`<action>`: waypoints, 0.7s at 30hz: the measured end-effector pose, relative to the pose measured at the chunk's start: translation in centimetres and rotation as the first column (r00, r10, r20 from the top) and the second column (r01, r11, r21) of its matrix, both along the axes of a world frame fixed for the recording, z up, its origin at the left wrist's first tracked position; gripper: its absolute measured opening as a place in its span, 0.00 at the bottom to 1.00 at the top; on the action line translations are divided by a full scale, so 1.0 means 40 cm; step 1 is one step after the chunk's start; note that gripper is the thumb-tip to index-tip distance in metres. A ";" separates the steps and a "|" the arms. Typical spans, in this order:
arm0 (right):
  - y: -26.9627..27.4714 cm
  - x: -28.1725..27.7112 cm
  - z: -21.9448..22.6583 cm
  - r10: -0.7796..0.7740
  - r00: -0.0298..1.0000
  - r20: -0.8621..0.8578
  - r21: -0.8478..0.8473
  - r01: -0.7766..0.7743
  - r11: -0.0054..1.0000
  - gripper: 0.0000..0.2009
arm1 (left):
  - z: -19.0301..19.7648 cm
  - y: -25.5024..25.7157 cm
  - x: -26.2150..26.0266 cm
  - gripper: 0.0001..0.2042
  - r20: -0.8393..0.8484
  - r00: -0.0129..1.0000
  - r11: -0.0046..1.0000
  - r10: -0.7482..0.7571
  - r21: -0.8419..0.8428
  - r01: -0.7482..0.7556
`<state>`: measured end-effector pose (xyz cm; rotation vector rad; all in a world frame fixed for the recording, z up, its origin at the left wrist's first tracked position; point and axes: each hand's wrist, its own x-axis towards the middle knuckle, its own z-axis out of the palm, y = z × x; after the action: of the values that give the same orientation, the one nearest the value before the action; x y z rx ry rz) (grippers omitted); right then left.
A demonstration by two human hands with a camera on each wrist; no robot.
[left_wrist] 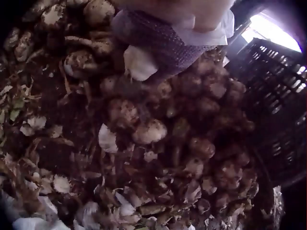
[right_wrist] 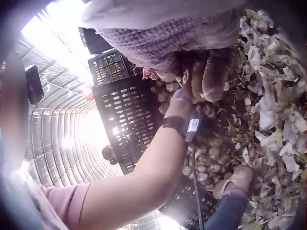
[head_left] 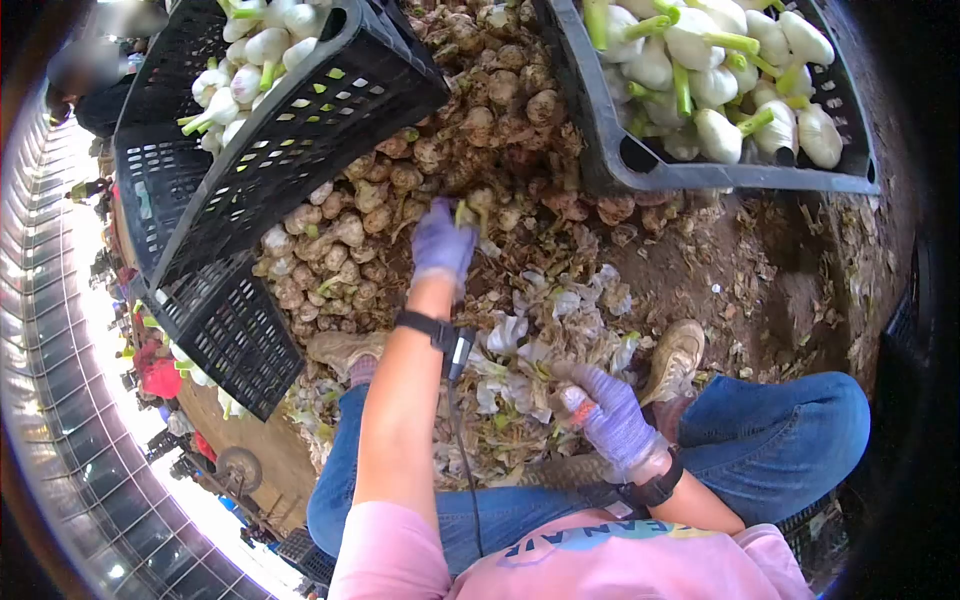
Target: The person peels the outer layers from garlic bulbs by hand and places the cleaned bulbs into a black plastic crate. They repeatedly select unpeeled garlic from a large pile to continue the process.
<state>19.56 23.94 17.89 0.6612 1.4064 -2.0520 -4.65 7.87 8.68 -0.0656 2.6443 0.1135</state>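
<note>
My left hand [head_left: 443,245], in a purple knit glove, reaches into a heap of dirty, untrimmed garlic bulbs [head_left: 345,230]. A garlic bulb with a stalk [head_left: 481,203] lies right at its fingers. In the left wrist view a whitish piece [left_wrist: 139,63] shows against the glove [left_wrist: 165,48]; the fingertips are hidden, and I cannot tell whether they grip a bulb. My right hand [head_left: 612,420], gloved too, hovers over loose skins near my knee. Its bare fingers [right_wrist: 214,79] are curled, and orange-pink tape wraps the thumb. Nothing shows in its grasp.
Black plastic crates [head_left: 300,150] stand tilted at the left, one holding white trimmed garlic [head_left: 265,48]. Another crate [head_left: 690,178] at the upper right is full of cleaned bulbs. Peeled skins [head_left: 545,320] litter the ground between my shoes [head_left: 676,358]. A cable runs from the left wrist.
</note>
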 end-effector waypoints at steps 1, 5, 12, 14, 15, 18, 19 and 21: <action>-0.003 0.004 0.004 -0.034 0.999 0.040 -0.025 0.035 0.999 0.17 | 0.051 0.005 0.043 0.30 0.067 0.994 0.988 0.083 0.122 -0.091; -0.022 0.031 0.030 -0.191 0.982 -0.009 -0.114 0.189 0.975 0.16 | 0.130 -0.036 0.242 0.39 0.415 0.854 0.252 0.315 0.830 -0.497; -0.039 0.078 0.137 -0.226 0.940 -0.256 -0.124 0.200 0.972 0.18 | 0.424 -0.030 0.525 0.36 0.467 0.867 -0.056 0.175 0.884 -0.465; -0.042 0.100 0.172 -0.275 0.939 -0.208 -0.195 0.236 0.952 0.19 | 0.487 -0.016 0.580 0.36 0.367 0.898 0.018 0.244 0.924 -0.382; -0.045 0.110 0.188 -0.270 0.936 -0.224 -0.193 0.229 0.954 0.19 | 0.478 -0.032 0.606 0.32 0.215 0.960 0.078 0.179 0.970 -0.232; -0.055 0.134 0.225 -0.262 0.923 -0.284 -0.259 0.189 0.947 0.18 | 0.477 -0.053 0.636 0.26 -0.338 0.937 0.185 0.085 0.930 0.319; -0.058 0.142 0.227 -0.285 0.921 -0.266 -0.317 0.196 0.928 0.17 | 0.495 -0.056 0.644 0.24 -0.459 0.888 0.273 0.026 0.858 0.435; -0.064 0.151 0.233 -0.304 0.917 -0.256 -0.372 0.197 0.907 0.17 | 0.509 -0.067 0.662 0.23 -0.573 0.818 0.349 -0.039 0.760 0.549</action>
<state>25.61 21.38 27.23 0.4013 1.1203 -2.6216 21.82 5.19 29.04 0.9638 2.5443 1.6338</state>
